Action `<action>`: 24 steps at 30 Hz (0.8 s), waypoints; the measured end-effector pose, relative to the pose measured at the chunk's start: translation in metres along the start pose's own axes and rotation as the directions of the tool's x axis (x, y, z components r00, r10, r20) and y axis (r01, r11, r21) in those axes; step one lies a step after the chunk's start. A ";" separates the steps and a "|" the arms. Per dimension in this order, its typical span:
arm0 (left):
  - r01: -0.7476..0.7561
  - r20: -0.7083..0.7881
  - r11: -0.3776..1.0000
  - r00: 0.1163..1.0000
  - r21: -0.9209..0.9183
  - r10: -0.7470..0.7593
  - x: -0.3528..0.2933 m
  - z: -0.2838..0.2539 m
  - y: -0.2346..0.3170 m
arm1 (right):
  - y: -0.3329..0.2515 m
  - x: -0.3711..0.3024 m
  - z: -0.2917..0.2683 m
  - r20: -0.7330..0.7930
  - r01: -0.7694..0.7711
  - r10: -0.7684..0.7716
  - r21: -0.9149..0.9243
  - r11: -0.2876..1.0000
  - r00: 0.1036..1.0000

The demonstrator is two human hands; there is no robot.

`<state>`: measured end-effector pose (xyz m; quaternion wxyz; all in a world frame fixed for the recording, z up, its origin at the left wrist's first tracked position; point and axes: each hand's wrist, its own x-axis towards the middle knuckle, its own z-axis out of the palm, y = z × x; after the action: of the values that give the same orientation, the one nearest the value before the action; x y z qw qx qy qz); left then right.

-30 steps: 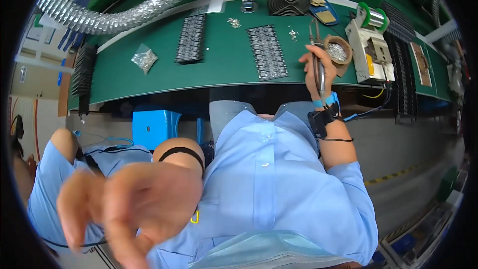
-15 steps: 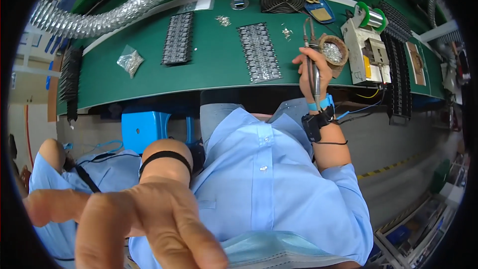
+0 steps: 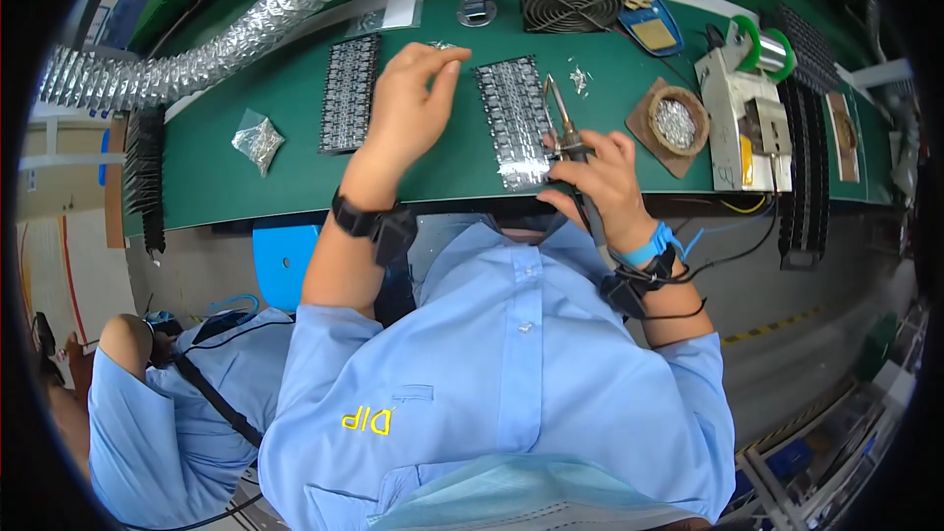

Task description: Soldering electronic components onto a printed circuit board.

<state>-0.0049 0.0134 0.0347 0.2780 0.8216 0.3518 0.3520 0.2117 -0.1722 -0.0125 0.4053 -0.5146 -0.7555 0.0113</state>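
My right hand [image 3: 605,187] is wrapped round a soldering iron [image 3: 565,116] that has a thin second tube beside its tip. The iron points away from me, along the right edge of a dark panel of small circuit boards [image 3: 509,103]. Whether the tip touches the panel I cannot tell. My left hand [image 3: 413,98] hangs over the bench between this panel and a second board panel [image 3: 348,93]. Its index finger stretches to the right, apart from the thumb, and no held thing shows. Just beyond its fingers lies a partly hidden pile of small metal parts [image 3: 442,44].
A bowl of metal bits [image 3: 677,123] stands at right by a white soldering unit with a solder spool [image 3: 772,51]. Farther back are a fan [image 3: 575,0] and a blue sponge tray [image 3: 651,28]. At left lies a bag of parts [image 3: 258,141]. Another person [image 3: 187,403] sits at left.
My left hand has moved from close by the camera out over the bench. My right hand has brought the soldering iron left from beside the bowl to the right board panel.
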 end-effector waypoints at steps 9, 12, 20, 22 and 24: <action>-0.130 0.161 0.932 0.984 0.338 0.079 0.023 0.039 -0.033 | 0.000 0.003 0.007 0.076 -0.066 0.069 -0.048 0.997 0.995; -0.075 0.180 0.931 0.984 0.358 0.010 0.029 0.038 -0.029 | -0.002 0.006 0.008 0.038 -0.080 0.082 -0.039 0.996 0.996; 0.268 0.318 0.923 0.881 0.278 -0.351 0.046 0.012 -0.015 | 0.002 -0.001 0.002 0.024 -0.007 0.009 -0.071 0.997 1.000; 0.337 0.397 0.924 0.835 0.179 -0.381 0.048 0.001 -0.017 | -0.001 0.000 -0.006 0.015 0.008 -0.007 -0.065 0.998 1.000; 0.398 0.443 0.914 0.808 0.075 -0.389 0.045 -0.008 -0.024 | -0.004 0.003 -0.019 -0.005 0.039 -0.040 -0.045 0.998 0.999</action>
<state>0.0026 0.0641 0.0395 0.4271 0.7865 0.4366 0.0912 0.2196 -0.1792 0.0035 0.3959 -0.5085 -0.7645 -0.0152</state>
